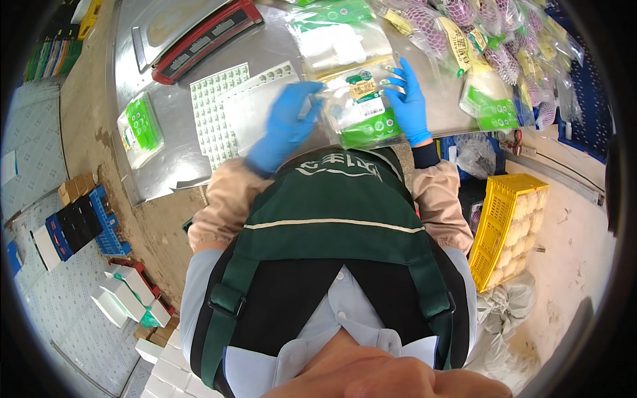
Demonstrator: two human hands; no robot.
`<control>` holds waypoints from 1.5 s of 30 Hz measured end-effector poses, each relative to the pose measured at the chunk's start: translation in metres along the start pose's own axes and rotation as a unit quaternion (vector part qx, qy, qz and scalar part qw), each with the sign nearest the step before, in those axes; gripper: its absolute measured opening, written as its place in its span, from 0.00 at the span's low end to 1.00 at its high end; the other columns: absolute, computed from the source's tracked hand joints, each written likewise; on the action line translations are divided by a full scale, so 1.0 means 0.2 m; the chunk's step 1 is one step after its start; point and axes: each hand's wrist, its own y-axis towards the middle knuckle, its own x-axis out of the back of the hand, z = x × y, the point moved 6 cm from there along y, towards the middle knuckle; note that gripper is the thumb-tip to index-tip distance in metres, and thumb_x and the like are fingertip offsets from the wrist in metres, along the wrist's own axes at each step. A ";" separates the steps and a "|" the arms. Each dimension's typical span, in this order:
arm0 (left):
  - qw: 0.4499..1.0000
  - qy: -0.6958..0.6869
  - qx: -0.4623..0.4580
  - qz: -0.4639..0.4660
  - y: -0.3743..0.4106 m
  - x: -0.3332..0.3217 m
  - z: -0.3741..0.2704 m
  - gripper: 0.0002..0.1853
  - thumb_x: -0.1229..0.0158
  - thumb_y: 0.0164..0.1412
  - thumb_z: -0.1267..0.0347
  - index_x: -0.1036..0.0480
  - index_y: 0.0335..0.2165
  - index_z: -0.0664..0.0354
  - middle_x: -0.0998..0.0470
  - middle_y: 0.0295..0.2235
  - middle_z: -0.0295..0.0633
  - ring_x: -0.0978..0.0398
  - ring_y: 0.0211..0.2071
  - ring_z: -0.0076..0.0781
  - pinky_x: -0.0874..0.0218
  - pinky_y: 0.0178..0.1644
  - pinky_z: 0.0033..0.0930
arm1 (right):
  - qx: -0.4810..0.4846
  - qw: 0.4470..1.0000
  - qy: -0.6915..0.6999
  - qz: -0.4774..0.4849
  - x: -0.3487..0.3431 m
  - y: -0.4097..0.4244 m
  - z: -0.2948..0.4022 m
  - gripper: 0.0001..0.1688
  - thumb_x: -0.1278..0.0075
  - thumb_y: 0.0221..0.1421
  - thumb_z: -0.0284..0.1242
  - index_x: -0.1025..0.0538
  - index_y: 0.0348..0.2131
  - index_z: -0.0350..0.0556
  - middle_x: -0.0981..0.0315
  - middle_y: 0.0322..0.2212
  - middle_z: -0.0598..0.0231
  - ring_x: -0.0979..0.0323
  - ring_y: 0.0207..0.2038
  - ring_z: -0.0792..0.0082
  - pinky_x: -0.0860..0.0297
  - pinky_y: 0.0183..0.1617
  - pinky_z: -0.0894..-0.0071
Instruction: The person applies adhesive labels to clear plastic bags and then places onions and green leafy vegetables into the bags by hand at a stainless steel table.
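A clear plastic packing bag (343, 112) with a green printed band lies flat at the table's front edge. It bears an organic-product label (363, 87) and a white barcode sticker (371, 106). My right hand (409, 104), in a blue glove, rests at the bag's right edge with its fingers spread. Blurred by motion, my gloved left hand (288, 122) hovers by the bag's left side, over a white backing sheet (244, 117); whether it pinches anything is unclear. Beside that sheet lies a sheet of small green stickers (211, 114). More clear bags (343, 42) are stacked just behind.
Purple-netted produce packs (477, 30) crowd the steel table's (174, 109) right end. A red-and-metal device, possibly a scale (209, 40), stands at back left. One green-printed bag (142, 124) lies far left. A yellow crate (507, 231) of pale packs stands on the floor at right.
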 end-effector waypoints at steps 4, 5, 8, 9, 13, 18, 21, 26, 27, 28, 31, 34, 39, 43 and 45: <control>0.989 0.030 -0.085 0.115 0.03 -0.45 0.08 0.11 0.39 0.58 0.65 0.26 0.39 0.56 0.25 0.35 0.45 0.28 0.40 0.49 0.34 0.45 0.44 | 0.006 0.989 -0.141 -0.043 -0.07 -0.03 -0.05 0.47 0.50 0.53 0.14 0.47 0.68 0.51 0.38 0.55 0.55 0.30 0.48 0.66 0.29 0.51 0.68; 0.985 0.058 -0.081 0.139 0.02 -0.52 0.15 0.11 0.38 0.58 0.65 0.26 0.38 0.56 0.25 0.34 0.45 0.28 0.40 0.49 0.34 0.45 0.44 | 0.022 0.983 -0.178 -0.043 -0.08 -0.03 -0.06 0.47 0.49 0.53 0.14 0.47 0.68 0.50 0.38 0.55 0.54 0.30 0.48 0.66 0.29 0.52 0.68; 0.981 0.081 -0.078 0.156 0.01 -0.59 0.23 0.08 0.40 0.60 0.66 0.26 0.37 0.56 0.26 0.34 0.43 0.28 0.38 0.45 0.34 0.44 0.40 | 0.136 0.934 -0.322 -0.075 -0.11 -0.03 -0.01 0.47 0.46 0.54 0.16 0.48 0.68 0.48 0.38 0.56 0.52 0.29 0.47 0.65 0.31 0.54 0.66; 0.982 0.079 -0.077 0.152 0.01 -0.59 0.25 0.07 0.41 0.61 0.67 0.26 0.37 0.56 0.26 0.33 0.42 0.28 0.37 0.43 0.34 0.43 0.39 | 0.142 0.947 -0.262 -0.119 -0.07 -0.03 0.03 0.47 0.46 0.54 0.16 0.47 0.68 0.48 0.38 0.56 0.52 0.29 0.47 0.66 0.32 0.54 0.66; 0.961 -0.166 0.218 0.036 0.11 -0.45 0.37 0.08 0.43 0.62 0.67 0.27 0.37 0.58 0.26 0.35 0.46 0.27 0.37 0.41 0.35 0.45 0.38 | 0.097 0.968 -0.048 -0.228 0.13 -0.02 0.19 0.47 0.47 0.55 0.16 0.49 0.68 0.46 0.34 0.54 0.54 0.28 0.45 0.70 0.30 0.52 0.69; 0.989 -0.108 0.035 -0.090 0.15 -0.18 0.08 0.07 0.42 0.62 0.69 0.28 0.36 0.60 0.28 0.33 0.42 0.28 0.36 0.35 0.35 0.44 0.35 | 0.006 0.992 -0.015 -0.128 0.03 -0.05 0.01 0.50 0.45 0.53 0.17 0.51 0.69 0.49 0.30 0.46 0.59 0.27 0.41 0.74 0.29 0.47 0.74; 0.988 0.021 -0.124 0.095 0.09 -0.43 0.03 0.10 0.38 0.58 0.67 0.27 0.37 0.59 0.27 0.35 0.44 0.28 0.36 0.44 0.35 0.45 0.39 | -0.019 0.990 -0.107 -0.085 -0.06 -0.05 -0.09 0.51 0.43 0.52 0.18 0.50 0.68 0.49 0.28 0.44 0.60 0.27 0.42 0.71 0.31 0.49 0.70; 0.985 0.001 0.007 0.173 0.03 -0.59 0.29 0.10 0.38 0.57 0.66 0.23 0.37 0.57 0.25 0.31 0.44 0.27 0.38 0.45 0.35 0.45 0.38 | 0.124 0.918 -0.336 -0.170 -0.02 -0.06 0.07 0.46 0.41 0.52 0.22 0.44 0.66 0.44 0.22 0.37 0.63 0.27 0.44 0.69 0.34 0.53 0.67; 0.979 -0.041 0.058 0.192 0.05 -0.58 0.31 0.09 0.38 0.58 0.67 0.23 0.37 0.57 0.26 0.30 0.45 0.27 0.38 0.44 0.35 0.45 0.38 | 0.124 0.920 -0.309 -0.208 0.03 -0.05 0.10 0.45 0.41 0.52 0.22 0.43 0.65 0.43 0.21 0.36 0.64 0.26 0.44 0.70 0.34 0.53 0.67; 0.968 -0.082 0.108 0.211 0.08 -0.57 0.33 0.08 0.39 0.58 0.68 0.23 0.37 0.58 0.26 0.30 0.45 0.27 0.38 0.43 0.35 0.45 0.37 | 0.141 0.941 -0.191 -0.240 0.11 -0.03 0.13 0.42 0.41 0.52 0.22 0.40 0.64 0.40 0.20 0.32 0.64 0.26 0.42 0.72 0.34 0.52 0.67; 0.949 -0.213 0.198 -0.122 0.19 -0.32 0.39 0.07 0.41 0.59 0.70 0.25 0.38 0.58 0.26 0.34 0.50 0.28 0.38 0.50 0.35 0.46 0.39 | 0.061 0.960 -0.053 -0.268 0.21 -0.04 0.10 0.42 0.40 0.51 0.22 0.39 0.63 0.37 0.20 0.32 0.64 0.26 0.40 0.73 0.33 0.52 0.66; 0.972 -0.101 0.033 -0.209 0.19 -0.10 0.09 0.09 0.39 0.57 0.71 0.25 0.38 0.59 0.26 0.38 0.50 0.27 0.40 0.49 0.35 0.46 0.40 | 0.060 0.964 -0.210 -0.154 0.10 -0.04 0.00 0.41 0.41 0.53 0.23 0.39 0.63 0.38 0.20 0.30 0.66 0.26 0.38 0.75 0.33 0.52 0.68; 0.991 0.019 -0.123 -0.046 0.09 -0.26 -0.06 0.17 0.33 0.52 0.69 0.27 0.41 0.59 0.26 0.41 0.47 0.28 0.42 0.47 0.37 0.47 0.43 | 0.076 0.958 -0.186 -0.203 0.04 -0.06 -0.08 0.40 0.41 0.53 0.23 0.38 0.62 0.38 0.20 0.30 0.67 0.24 0.36 0.72 0.34 0.50 0.68; 0.996 0.020 -0.081 -0.014 0.10 -0.30 -0.05 0.20 0.32 0.51 0.66 0.27 0.42 0.57 0.27 0.41 0.47 0.29 0.43 0.48 0.37 0.48 0.44 | 0.141 0.916 -0.245 -0.284 0.13 -0.10 0.22 0.40 0.42 0.55 0.28 0.39 0.64 0.46 0.20 0.32 0.75 0.34 0.44 0.69 0.46 0.59 0.63; 0.996 -0.007 -0.068 0.060 0.07 -0.39 0.03 0.19 0.32 0.51 0.65 0.27 0.41 0.57 0.28 0.40 0.46 0.29 0.43 0.47 0.37 0.48 0.44 | 0.138 0.921 -0.198 -0.305 0.18 -0.12 0.26 0.41 0.41 0.54 0.24 0.39 0.64 0.45 0.21 0.32 0.74 0.34 0.45 0.71 0.44 0.58 0.63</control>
